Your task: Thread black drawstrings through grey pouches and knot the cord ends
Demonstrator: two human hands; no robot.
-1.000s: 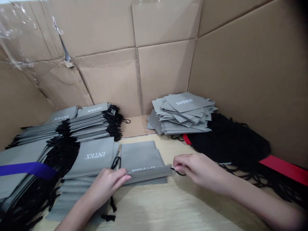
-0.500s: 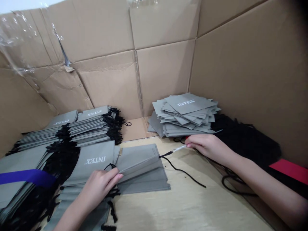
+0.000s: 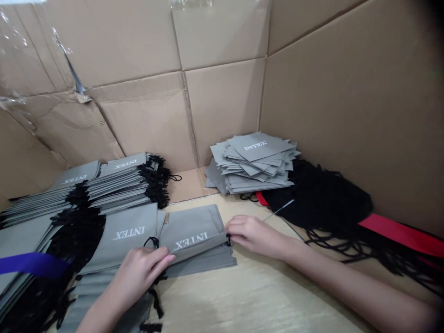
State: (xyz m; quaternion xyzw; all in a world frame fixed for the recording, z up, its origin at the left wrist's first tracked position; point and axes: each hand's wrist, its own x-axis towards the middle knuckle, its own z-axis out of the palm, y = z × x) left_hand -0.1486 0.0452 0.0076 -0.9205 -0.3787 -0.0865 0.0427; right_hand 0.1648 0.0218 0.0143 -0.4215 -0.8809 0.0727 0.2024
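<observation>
A grey INTEX drawstring pouch (image 3: 191,233) lies on the wooden table in front of me, on top of another grey pouch. My left hand (image 3: 140,273) pinches its left end, where a black cord loop (image 3: 151,241) sticks out. My right hand (image 3: 250,235) is closed at the pouch's right end, fingers pinched on the black cord (image 3: 228,240) there. A thin metal threading needle (image 3: 279,209) lies just past my right hand, pointing toward the black cord heap.
Stacks of corded grey pouches (image 3: 118,182) fill the left side, one crossed by a purple strap (image 3: 33,263). A pile of plain grey pouches (image 3: 251,162) sits at the back. A heap of black cords (image 3: 317,199) on red material (image 3: 391,229) lies right. Cardboard walls (image 3: 347,101) enclose everything.
My right hand pulled the cord out to the right through the pouch, then came back to the pouch's right end. The needle now lies free. The pouch's logo side now shows.
</observation>
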